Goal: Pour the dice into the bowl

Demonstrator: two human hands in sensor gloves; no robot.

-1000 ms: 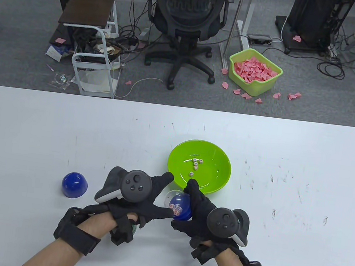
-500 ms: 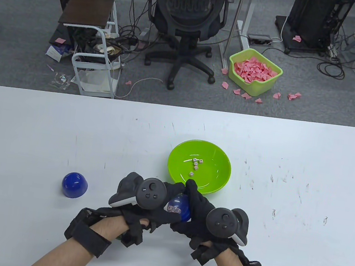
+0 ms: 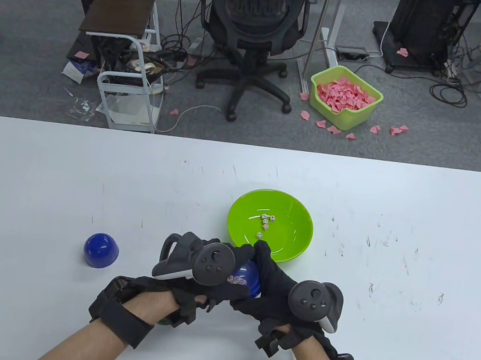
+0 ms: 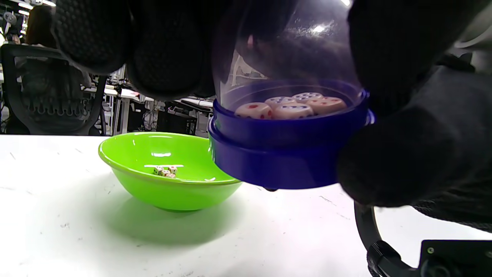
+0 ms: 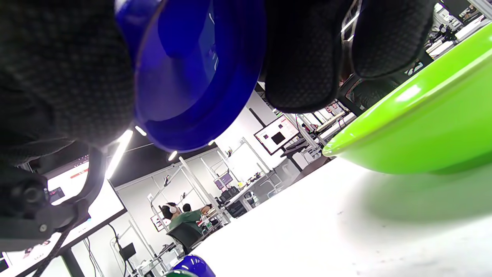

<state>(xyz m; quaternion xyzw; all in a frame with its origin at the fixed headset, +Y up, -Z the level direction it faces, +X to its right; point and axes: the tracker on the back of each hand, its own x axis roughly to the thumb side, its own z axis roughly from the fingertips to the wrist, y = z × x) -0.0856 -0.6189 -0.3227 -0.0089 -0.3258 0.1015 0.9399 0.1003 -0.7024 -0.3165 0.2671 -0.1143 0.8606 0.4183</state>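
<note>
White counter [image 3: 46,172] holds one green bowl [image 3: 289,248] with five dice [image 3: 265,224]. Both hands, left hand [image 3: 206,275] and right hand [image 3: 270,290], grip one blue cup [image 4: 284,150] with four dice [image 4: 292,105], lifted beside the bowl. One blue dome [image 3: 100,250] sits apart. Left hand moved closer since before.

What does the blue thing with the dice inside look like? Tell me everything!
The capsule is a round shiny plastic container: a deep blue bottom half with a clear dome on top. Several pale dice with red and blue dots lie inside. It is closed, upright, lifted off the table, gripped by the left hand and right hand, near the green bowl.
</note>
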